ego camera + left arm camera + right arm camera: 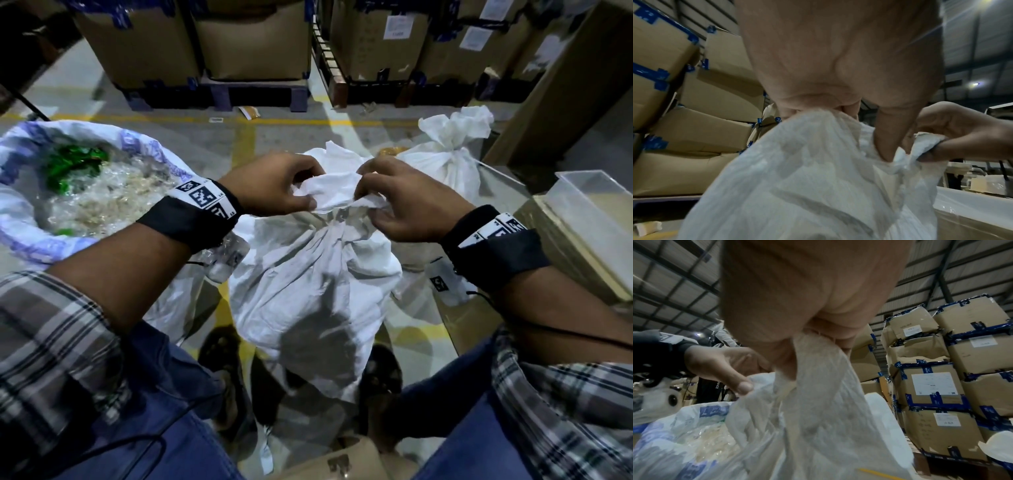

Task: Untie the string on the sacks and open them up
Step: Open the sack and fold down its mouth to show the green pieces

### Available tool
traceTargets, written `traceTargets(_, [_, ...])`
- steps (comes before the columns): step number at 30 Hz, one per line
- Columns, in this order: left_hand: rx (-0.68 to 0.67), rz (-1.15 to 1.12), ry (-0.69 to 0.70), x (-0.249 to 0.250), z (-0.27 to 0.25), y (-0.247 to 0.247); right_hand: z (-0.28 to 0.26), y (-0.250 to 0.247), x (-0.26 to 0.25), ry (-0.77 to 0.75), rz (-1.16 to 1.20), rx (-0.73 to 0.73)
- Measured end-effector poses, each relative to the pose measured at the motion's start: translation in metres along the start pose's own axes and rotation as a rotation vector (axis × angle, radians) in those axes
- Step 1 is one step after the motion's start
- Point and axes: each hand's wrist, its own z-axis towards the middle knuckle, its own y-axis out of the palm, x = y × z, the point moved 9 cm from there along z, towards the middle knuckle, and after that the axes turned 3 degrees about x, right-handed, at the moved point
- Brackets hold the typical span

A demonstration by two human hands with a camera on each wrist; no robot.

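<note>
White woven sack (308, 284): stands upright on the concrete floor (212, 144) between the person's feet, neck gathered and bunched at the top, body full and creased. String: not discernible among the folds at the neck in any view. Left hand (274, 186): fingers curled, pinching the loose fabric above the neck on its left side; thumb pressed into the cloth in the left wrist view (838, 65). Right hand (407, 202): fingers curled, pinching the same bunch of fabric from the right side, a strip of cloth running down out of its grip in the right wrist view (807, 305). The two hands sit close together with a fold of the sack top stretched between them. Open sack with blue print (30, 171): to the left on the floor, mouth rolled wide, filled with clear plastic packets and some green wrappers (73, 164). Second white sack (448, 161): behind and to the right, neck tied, top flared above the tie. Cardboard boxes (253, 37): brown, sealed with blue tape, stacked on pallets at the far side. Clear plastic tray (596, 198): at the right edge, resting on a box. Both wrists carry black bands with printed square markers.
</note>
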Motion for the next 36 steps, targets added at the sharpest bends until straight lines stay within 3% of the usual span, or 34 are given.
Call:
traceTargets(3, [0.077,0.104,0.027,0.003,0.002,-0.005,-0.003,0.007,0.008,0.086,0.102,-0.033])
traceTargets(8, [0.267,0.353,0.205,0.026,-0.004,-0.022,-0.005,-0.006,0.035,0.315,0.355,0.113])
traceTargets(10, [0.338,0.425,0.257,0.036,-0.006,-0.031,-0.007,-0.003,0.043,0.383,0.310,0.086])
traceTargets(13, [0.422,0.554,0.328,0.050,-0.010,-0.041,0.000,-0.002,0.030,0.289,0.049,0.058])
traceTargets(18, [0.603,0.683,0.349,0.056,-0.015,-0.060,0.000,-0.050,-0.020,-0.070,-0.377,0.513])
traceTargets(20, [0.583,0.665,0.385,0.058,-0.012,-0.060,-0.001,-0.049,-0.030,-0.177,-0.438,0.559])
traceTargets(22, [0.501,0.620,0.378,0.057,-0.008,-0.052,0.001,-0.040,-0.028,-0.186,-0.426,0.506])
traceTargets(28, [0.092,0.209,0.246,0.030,-0.007,-0.012,0.004,-0.009,0.005,0.087,-0.418,0.167])
traceTargets(32, [0.140,0.123,0.155,0.013,-0.005,-0.021,-0.001,0.012,0.018,0.162,-0.135,-0.019])
traceTargets(36, [0.262,0.271,0.091,0.007,-0.002,-0.032,0.001,0.002,0.017,0.121,-0.015,0.049])
